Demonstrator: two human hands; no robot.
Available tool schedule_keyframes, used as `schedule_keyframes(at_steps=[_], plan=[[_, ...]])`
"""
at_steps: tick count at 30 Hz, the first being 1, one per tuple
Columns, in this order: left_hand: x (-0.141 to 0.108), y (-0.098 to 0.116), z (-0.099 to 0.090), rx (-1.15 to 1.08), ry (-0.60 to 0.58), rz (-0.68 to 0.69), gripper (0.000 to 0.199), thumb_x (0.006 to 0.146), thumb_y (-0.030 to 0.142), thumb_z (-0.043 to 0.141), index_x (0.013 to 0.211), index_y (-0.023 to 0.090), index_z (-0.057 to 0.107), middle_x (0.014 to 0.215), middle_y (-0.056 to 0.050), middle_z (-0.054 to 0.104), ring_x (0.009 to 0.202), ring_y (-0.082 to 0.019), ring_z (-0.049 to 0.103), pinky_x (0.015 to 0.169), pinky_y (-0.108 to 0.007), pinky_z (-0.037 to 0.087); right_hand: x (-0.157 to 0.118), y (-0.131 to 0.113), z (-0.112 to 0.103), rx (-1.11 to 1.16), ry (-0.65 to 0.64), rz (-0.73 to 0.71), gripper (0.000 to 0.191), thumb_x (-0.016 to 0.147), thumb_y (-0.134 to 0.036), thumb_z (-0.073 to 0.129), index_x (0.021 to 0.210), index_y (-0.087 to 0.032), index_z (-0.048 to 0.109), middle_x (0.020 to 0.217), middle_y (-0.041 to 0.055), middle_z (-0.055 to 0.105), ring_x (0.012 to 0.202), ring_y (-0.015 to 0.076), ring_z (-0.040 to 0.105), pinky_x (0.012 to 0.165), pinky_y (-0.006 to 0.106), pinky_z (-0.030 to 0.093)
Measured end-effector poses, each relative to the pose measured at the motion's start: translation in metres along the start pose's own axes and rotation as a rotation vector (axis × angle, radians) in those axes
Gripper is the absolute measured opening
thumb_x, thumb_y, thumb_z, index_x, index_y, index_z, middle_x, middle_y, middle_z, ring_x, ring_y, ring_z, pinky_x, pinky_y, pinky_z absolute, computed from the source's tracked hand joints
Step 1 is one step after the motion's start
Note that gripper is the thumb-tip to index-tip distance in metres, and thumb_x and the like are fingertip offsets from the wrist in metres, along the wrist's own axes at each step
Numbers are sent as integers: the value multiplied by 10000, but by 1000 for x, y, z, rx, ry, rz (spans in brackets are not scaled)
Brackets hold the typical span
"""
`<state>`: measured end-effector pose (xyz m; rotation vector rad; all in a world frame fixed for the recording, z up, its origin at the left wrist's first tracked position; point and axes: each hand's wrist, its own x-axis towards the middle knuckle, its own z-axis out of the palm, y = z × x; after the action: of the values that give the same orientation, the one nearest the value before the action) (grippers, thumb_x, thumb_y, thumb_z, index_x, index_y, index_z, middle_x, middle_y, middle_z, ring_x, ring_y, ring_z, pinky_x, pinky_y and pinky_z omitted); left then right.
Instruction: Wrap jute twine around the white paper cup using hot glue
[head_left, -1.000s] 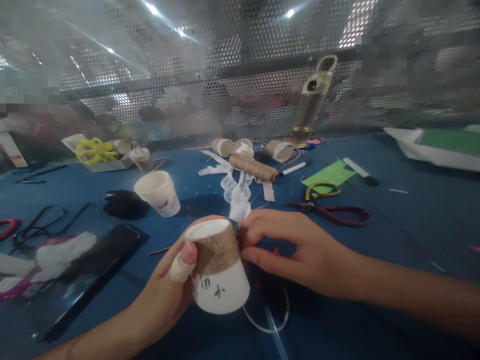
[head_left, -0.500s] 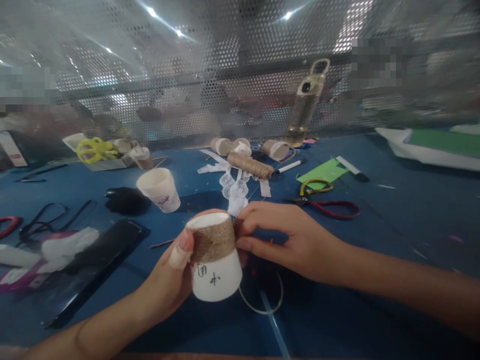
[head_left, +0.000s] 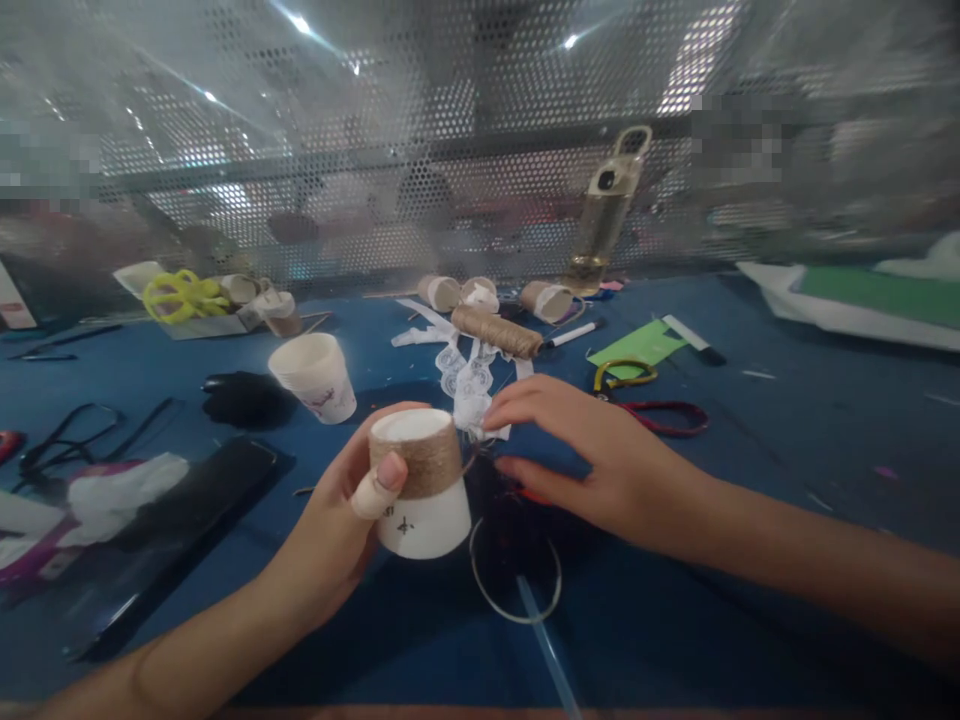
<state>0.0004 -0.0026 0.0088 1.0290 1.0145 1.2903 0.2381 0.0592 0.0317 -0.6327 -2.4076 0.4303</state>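
While the left hand [head_left: 349, 490] grips a white, tapered paper cup [head_left: 431, 525], its thumb presses the near face and its remaining fingers pass behind, mostly hidden. The cup sits between this thumb and these fingers, narrower end upward, raised above a blue surface [head_left: 795, 440]. A beige wrapping [head_left: 373, 497] encircles the thumb.

The right hand [head_left: 600, 460] is positioned to the right of the cup and apart from it; its thumb and index finger are spread. A thin brown strand [head_left: 471, 460] extends from the cup toward these fingertips; whether any finger holds it cannot be determined.

A coarse, fibrous brown twine band [head_left: 431, 472] covers the upper part of the cup; the lower part is smooth, with dark handwritten marks. Beyond the hands lie a cylindrical brown twine spool [head_left: 497, 332] and scalloped, openwork white lace [head_left: 472, 390]. A translucent, slender rod [head_left: 551, 650] lies nearer, beside a thin, pale, looped cord [head_left: 559, 590].
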Motion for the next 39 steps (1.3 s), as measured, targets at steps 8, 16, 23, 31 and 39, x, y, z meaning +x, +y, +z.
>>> schedule_keyframes(at_steps=[8,16,23,31,39], plan=[[10,3,-5,-157,92,27,592,739,592,791,1202,237,694,1151,-87,716,998,-286,688,822,-437,611,-42,3,-3,-230,-253,154,297,952,-283,549,1205,-150,630,1229,152,673,1113,283,659,923,473,576],[4,2,-4,-288,-124,-111,450,875,544,668,1177,212,699,1093,-110,730,948,-274,701,809,-524,633,-43,-1,7,-307,-338,110,406,866,-160,577,1264,-105,638,1192,180,666,1065,316,648,896,512,571],[-1,-2,-1,-318,-209,-287,413,894,506,660,1153,189,715,1011,-115,755,898,-264,739,867,-519,614,-43,-2,6,-255,-399,239,315,829,-99,570,1130,-170,628,1089,103,644,985,282,641,847,480,544],[-1,-3,4,-368,-25,-301,400,903,496,652,1129,175,727,1028,-133,779,920,-287,755,896,-589,607,-55,-1,0,-386,-409,386,117,842,-204,583,931,-232,512,856,27,631,661,236,650,558,351,406],[17,34,6,-377,417,321,446,940,560,535,978,163,734,873,-63,741,814,-237,703,734,-495,677,-51,-4,-15,-323,-475,402,200,782,-113,552,933,-244,538,862,12,681,707,223,676,575,321,425]])
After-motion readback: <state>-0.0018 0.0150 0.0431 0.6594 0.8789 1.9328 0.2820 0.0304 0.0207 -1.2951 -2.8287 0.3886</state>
